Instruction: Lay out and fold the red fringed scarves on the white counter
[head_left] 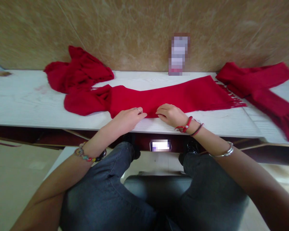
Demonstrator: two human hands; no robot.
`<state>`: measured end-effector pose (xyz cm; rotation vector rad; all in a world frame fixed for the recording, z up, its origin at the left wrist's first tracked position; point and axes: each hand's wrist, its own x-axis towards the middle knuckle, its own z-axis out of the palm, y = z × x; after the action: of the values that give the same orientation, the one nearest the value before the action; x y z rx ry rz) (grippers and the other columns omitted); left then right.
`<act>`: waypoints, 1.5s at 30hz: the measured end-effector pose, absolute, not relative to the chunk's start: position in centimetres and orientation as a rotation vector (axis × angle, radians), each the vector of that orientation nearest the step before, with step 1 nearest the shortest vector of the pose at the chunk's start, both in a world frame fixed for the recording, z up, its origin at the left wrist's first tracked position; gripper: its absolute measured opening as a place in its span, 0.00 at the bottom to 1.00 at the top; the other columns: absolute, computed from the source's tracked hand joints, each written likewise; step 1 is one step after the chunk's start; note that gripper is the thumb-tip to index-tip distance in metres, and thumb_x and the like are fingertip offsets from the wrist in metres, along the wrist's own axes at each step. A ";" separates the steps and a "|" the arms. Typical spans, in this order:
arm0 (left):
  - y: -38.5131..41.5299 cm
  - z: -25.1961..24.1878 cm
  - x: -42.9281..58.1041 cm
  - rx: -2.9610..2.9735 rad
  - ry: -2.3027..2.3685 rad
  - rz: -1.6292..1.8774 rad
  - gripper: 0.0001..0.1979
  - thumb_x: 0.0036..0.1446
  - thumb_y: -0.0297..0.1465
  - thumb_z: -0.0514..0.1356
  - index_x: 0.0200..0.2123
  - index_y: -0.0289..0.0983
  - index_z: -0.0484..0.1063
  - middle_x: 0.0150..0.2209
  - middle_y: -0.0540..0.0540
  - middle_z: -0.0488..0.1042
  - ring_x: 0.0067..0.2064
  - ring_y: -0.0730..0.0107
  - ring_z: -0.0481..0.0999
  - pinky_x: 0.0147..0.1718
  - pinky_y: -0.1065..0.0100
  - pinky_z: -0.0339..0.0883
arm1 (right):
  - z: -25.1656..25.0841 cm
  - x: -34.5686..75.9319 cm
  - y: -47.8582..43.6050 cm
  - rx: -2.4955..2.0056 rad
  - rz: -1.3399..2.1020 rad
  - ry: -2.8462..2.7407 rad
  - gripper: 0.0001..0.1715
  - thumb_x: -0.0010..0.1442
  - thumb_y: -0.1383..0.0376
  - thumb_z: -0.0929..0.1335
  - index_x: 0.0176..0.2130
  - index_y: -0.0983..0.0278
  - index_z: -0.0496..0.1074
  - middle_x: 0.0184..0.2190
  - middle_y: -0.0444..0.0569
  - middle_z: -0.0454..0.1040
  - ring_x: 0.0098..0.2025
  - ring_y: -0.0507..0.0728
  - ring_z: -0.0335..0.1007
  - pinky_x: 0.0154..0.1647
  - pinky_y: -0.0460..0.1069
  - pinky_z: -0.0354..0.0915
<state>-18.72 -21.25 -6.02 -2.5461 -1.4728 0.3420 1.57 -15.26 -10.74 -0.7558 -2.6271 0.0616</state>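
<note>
Evidently both hands are at work on the red scarf [168, 99], which lies lengthwise on the white table [21, 106], its fringed end toward 3 o'clock and its bunched end toward 9. Taking the scarf's middle as the hub, the left hand [132, 118] sits at 7 to 8 o'clock and the right hand [172, 115] at 4, both on the near edge. In each grip the fingers are drawn in close to one another against the cloth; whether fabric is clamped between them I cannot tell. A beaded bracelet [86, 158] circles the left forearm, a silver bangle [227, 152] the right.

Between 9 and 10 o'clock a crumpled red cloth [79, 72] meets the bunched end, and where one stops is unclear. Near 3 o'clock, just beyond the fringe, lies a second red scarf [248, 80], bent over itself. A pixelated item [179, 54] stands at 1 o'clock near the marbled wall [125, 35]; a bright pixelated rectangle [160, 145] shows at 6, below the table's edge.
</note>
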 end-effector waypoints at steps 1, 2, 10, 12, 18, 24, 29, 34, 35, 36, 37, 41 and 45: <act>-21.3 -5.9 -18.7 -2.538 -1.474 0.350 0.19 0.60 0.23 0.48 0.52 0.37 0.68 0.44 0.41 0.70 0.42 0.65 0.73 0.30 0.70 0.64 | -10.8 1.6 -15.2 -0.749 0.069 -2.627 0.16 0.61 0.70 0.60 0.36 0.68 0.76 0.37 0.55 0.75 0.41 0.56 0.68 0.42 0.51 0.64; -21.4 -5.9 -18.6 -2.532 -1.473 0.355 0.19 0.60 0.23 0.48 0.52 0.38 0.68 0.44 0.42 0.71 0.42 0.66 0.73 0.30 0.71 0.64 | -10.8 1.7 -15.2 -0.741 0.076 -2.626 0.15 0.61 0.70 0.60 0.36 0.68 0.76 0.37 0.55 0.75 0.41 0.56 0.68 0.42 0.51 0.64; -21.4 -6.1 -18.5 -2.513 -1.444 0.345 0.19 0.61 0.24 0.48 0.53 0.40 0.67 0.44 0.42 0.71 0.43 0.64 0.73 0.30 0.71 0.63 | -10.7 1.8 -15.3 -0.713 0.071 -2.623 0.15 0.61 0.68 0.62 0.39 0.68 0.77 0.40 0.56 0.76 0.41 0.58 0.69 0.43 0.52 0.64; -21.3 -6.1 -18.5 -2.517 -1.451 0.324 0.18 0.61 0.25 0.48 0.52 0.39 0.68 0.44 0.42 0.71 0.43 0.63 0.73 0.30 0.70 0.64 | -10.7 1.7 -15.4 -0.707 0.063 -2.629 0.15 0.61 0.68 0.62 0.39 0.68 0.77 0.39 0.56 0.76 0.41 0.58 0.69 0.42 0.52 0.64; -20.9 -6.6 -18.0 -2.454 -1.535 0.311 0.17 0.63 0.27 0.45 0.49 0.35 0.69 0.43 0.41 0.71 0.42 0.63 0.73 0.34 0.68 0.66 | -10.6 1.4 -15.3 -0.776 0.047 -2.536 0.15 0.61 0.67 0.62 0.43 0.67 0.75 0.44 0.57 0.74 0.47 0.60 0.68 0.48 0.56 0.62; -20.1 -7.6 -17.8 -2.380 -1.662 0.187 0.19 0.62 0.25 0.45 0.53 0.31 0.66 0.46 0.37 0.69 0.43 0.62 0.74 0.41 0.65 0.67 | -10.6 0.7 -15.3 -1.112 0.046 -2.517 0.28 0.62 0.60 0.63 0.59 0.64 0.62 0.62 0.58 0.58 0.64 0.66 0.50 0.59 0.68 0.50; -20.2 -7.4 -17.3 -2.348 -1.704 0.238 0.19 0.62 0.26 0.45 0.53 0.33 0.67 0.48 0.37 0.70 0.46 0.58 0.74 0.41 0.63 0.69 | -10.3 0.3 -15.5 -1.279 0.063 -2.739 0.28 0.66 0.56 0.57 0.62 0.61 0.57 0.65 0.53 0.53 0.65 0.65 0.46 0.60 0.69 0.48; -20.3 -6.9 -16.4 -2.311 -1.722 0.220 0.19 0.62 0.26 0.45 0.52 0.33 0.68 0.50 0.36 0.70 0.51 0.52 0.70 0.45 0.55 0.68 | -9.8 0.2 -15.7 -1.328 0.036 -2.794 0.29 0.66 0.56 0.55 0.64 0.59 0.53 0.66 0.50 0.49 0.66 0.64 0.43 0.61 0.67 0.47; -20.2 -7.1 -16.4 -2.343 -1.706 0.198 0.20 0.63 0.27 0.45 0.54 0.33 0.68 0.55 0.36 0.67 0.55 0.51 0.67 0.48 0.54 0.65 | -9.8 0.2 -15.7 -1.331 0.031 -2.798 0.29 0.66 0.56 0.55 0.64 0.59 0.53 0.66 0.50 0.49 0.66 0.63 0.43 0.61 0.67 0.47; -20.1 -7.3 -16.3 -2.391 -1.694 0.185 0.21 0.63 0.28 0.45 0.56 0.33 0.65 0.59 0.36 0.63 0.59 0.51 0.63 0.51 0.53 0.63 | -9.8 0.2 -15.7 -1.333 0.026 -2.801 0.29 0.66 0.56 0.55 0.64 0.60 0.53 0.66 0.50 0.49 0.66 0.63 0.43 0.61 0.67 0.47; -19.9 -7.5 -16.4 -2.445 -1.694 0.187 0.22 0.64 0.30 0.44 0.58 0.33 0.62 0.62 0.36 0.58 0.62 0.50 0.58 0.54 0.53 0.60 | -9.8 0.2 -15.7 -1.334 0.022 -2.802 0.30 0.67 0.56 0.54 0.64 0.61 0.52 0.66 0.51 0.49 0.66 0.63 0.43 0.62 0.67 0.47; -19.8 -7.9 -16.7 -2.587 -1.823 0.320 0.26 0.66 0.37 0.41 0.65 0.39 0.47 0.67 0.40 0.47 0.66 0.47 0.48 0.57 0.48 0.55 | -9.8 0.2 -15.8 -1.333 0.014 -2.798 0.30 0.67 0.57 0.54 0.64 0.64 0.52 0.66 0.51 0.48 0.66 0.64 0.44 0.62 0.67 0.47; -20.2 -7.5 -16.8 -2.591 -1.887 0.397 0.28 0.66 0.41 0.40 0.66 0.40 0.43 0.68 0.42 0.43 0.67 0.48 0.43 0.59 0.47 0.49 | -9.8 0.3 -16.0 -1.274 0.005 -2.801 0.30 0.66 0.58 0.54 0.65 0.64 0.51 0.66 0.51 0.48 0.66 0.64 0.43 0.61 0.68 0.46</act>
<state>-16.79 -20.16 -7.51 -2.5906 -1.8875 0.3972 0.32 -15.99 -9.82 -1.2744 -2.8015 0.0050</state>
